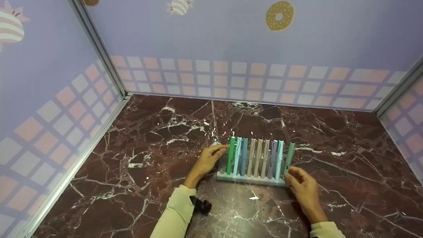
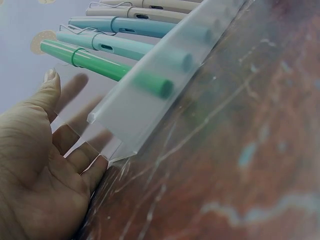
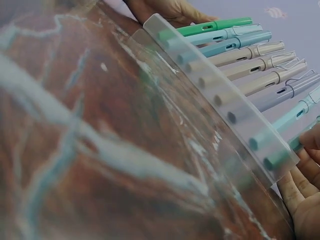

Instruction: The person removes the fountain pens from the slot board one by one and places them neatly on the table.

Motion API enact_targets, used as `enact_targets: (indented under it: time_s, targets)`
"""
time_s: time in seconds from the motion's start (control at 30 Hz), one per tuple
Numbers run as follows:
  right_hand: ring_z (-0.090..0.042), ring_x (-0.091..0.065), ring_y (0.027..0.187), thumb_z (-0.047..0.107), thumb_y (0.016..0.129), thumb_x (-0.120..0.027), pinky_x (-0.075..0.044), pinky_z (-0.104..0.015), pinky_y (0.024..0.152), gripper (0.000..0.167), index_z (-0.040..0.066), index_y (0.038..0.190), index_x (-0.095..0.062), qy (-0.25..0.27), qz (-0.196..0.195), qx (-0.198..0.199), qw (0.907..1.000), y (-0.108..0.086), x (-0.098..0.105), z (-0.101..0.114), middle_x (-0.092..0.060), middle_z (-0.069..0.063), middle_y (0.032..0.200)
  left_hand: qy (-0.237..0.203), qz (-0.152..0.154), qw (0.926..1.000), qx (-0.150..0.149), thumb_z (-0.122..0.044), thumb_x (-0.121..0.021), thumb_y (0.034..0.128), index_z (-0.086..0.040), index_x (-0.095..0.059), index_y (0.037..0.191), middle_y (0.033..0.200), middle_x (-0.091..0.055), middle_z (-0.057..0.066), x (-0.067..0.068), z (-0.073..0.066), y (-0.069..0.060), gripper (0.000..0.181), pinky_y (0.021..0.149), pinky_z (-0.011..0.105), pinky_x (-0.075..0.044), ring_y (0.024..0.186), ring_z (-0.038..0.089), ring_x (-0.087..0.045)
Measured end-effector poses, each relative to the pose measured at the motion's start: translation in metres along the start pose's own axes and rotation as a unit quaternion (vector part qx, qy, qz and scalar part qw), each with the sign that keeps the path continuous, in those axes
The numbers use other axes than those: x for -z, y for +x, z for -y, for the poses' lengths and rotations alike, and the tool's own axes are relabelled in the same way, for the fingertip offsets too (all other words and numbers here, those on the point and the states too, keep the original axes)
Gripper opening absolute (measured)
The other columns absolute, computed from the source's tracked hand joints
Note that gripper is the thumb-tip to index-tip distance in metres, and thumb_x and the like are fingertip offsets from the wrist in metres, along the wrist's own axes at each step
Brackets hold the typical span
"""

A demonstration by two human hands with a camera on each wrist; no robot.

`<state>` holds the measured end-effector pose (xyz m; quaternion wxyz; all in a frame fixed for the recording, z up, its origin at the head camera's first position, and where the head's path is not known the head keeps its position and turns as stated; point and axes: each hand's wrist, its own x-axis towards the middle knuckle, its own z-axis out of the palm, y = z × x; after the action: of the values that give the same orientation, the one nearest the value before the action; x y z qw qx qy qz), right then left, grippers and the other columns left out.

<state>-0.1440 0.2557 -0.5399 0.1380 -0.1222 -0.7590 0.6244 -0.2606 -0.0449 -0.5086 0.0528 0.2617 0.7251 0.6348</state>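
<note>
A clear pen stand (image 1: 251,180) holds several capped pens in a row, leaning back with caps up. From the left come a bright green pen (image 1: 230,155), a light blue and a darker blue one, beige pens (image 1: 258,158), a grey-purple pen (image 1: 272,160), a light blue one, then a dark green pen (image 1: 290,154). My left hand (image 1: 206,160) holds the stand's left edge, its fingers showing through the clear panel (image 2: 107,132) in the left wrist view. My right hand (image 1: 304,188) grips the right end, thumb in front beside the dark green pen.
Beneath the stand lies a dark red marbled tabletop (image 1: 138,195) with white veins. A purple patterned wall (image 1: 211,36) rises behind, and side panels stand left and right. A black strap with a small device (image 1: 202,205) sits on the left sleeve.
</note>
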Motion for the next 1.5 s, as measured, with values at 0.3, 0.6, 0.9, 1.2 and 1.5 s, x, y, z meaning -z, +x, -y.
enact_targets:
  time_s: [0.3, 0.6, 0.9, 1.2, 1.5]
  targets:
    - [-0.004, -0.061, 0.070, -0.006, 0.094, -0.063, -0.052, -0.018, 0.060, 0.020, -0.014, 0.112, -0.058, 0.076, -0.020, 0.008, 0.9969, 0.000, 0.000, 0.000, -0.065, 0.004, 0.085, -0.003, 0.003, 1.0000, -0.002, -0.006, -0.051, 0.1034, 0.012, -0.063, 0.123, 0.121, -0.065, 0.028, 0.000, 0.000, 0.000, 0.029, 0.100, 0.036, -0.049, 0.116, 0.049, -0.057]
    - [-0.005, -0.069, 0.086, -0.013, 0.092, -0.061, -0.059, -0.022, 0.075, 0.033, -0.007, 0.124, -0.052, 0.116, -0.057, -0.020, 0.9914, 0.002, 0.002, 0.002, -0.065, 0.005, 0.094, 0.012, -0.002, 0.9999, -0.004, -0.007, -0.050, 0.1043, 0.009, -0.063, 0.125, 0.124, -0.065, 0.026, 0.000, 0.031, 0.007, 0.029, 0.099, 0.036, -0.049, 0.116, 0.044, -0.059]
    - [-0.006, -0.068, 0.085, -0.010, 0.095, -0.058, -0.060, -0.025, 0.075, 0.031, -0.005, 0.125, -0.053, 0.098, -0.069, -0.035, 0.9922, 0.002, 0.007, 0.003, -0.065, 0.005, 0.093, 0.015, 0.001, 0.9999, -0.005, -0.016, -0.053, 0.1044, 0.003, -0.066, 0.126, 0.126, -0.067, 0.020, 0.001, 0.034, 0.008, 0.031, 0.102, 0.041, -0.049, 0.118, 0.035, -0.062]
    - [-0.012, -0.069, 0.084, -0.005, 0.098, -0.055, -0.061, -0.028, 0.073, 0.024, -0.006, 0.122, -0.053, 0.130, -0.081, -0.056, 0.9866, 0.002, 0.020, 0.002, -0.063, -0.001, 0.093, 0.007, -0.001, 1.0000, 0.003, -0.016, -0.053, 0.1042, 0.005, -0.065, 0.126, 0.123, -0.067, 0.022, 0.000, 0.032, 0.006, 0.032, 0.101, 0.039, -0.050, 0.115, 0.038, -0.063]
    - [-0.013, -0.070, 0.077, -0.004, 0.098, -0.056, -0.061, -0.028, 0.067, 0.019, -0.007, 0.117, -0.055, 0.134, -0.088, -0.066, 0.9850, 0.003, 0.021, 0.001, -0.066, 0.001, 0.088, 0.009, 0.002, 1.0000, -0.003, -0.009, -0.051, 0.1042, 0.008, -0.063, 0.126, 0.123, -0.066, 0.025, 0.000, 0.033, 0.008, 0.030, 0.102, 0.042, -0.050, 0.115, 0.040, -0.063]
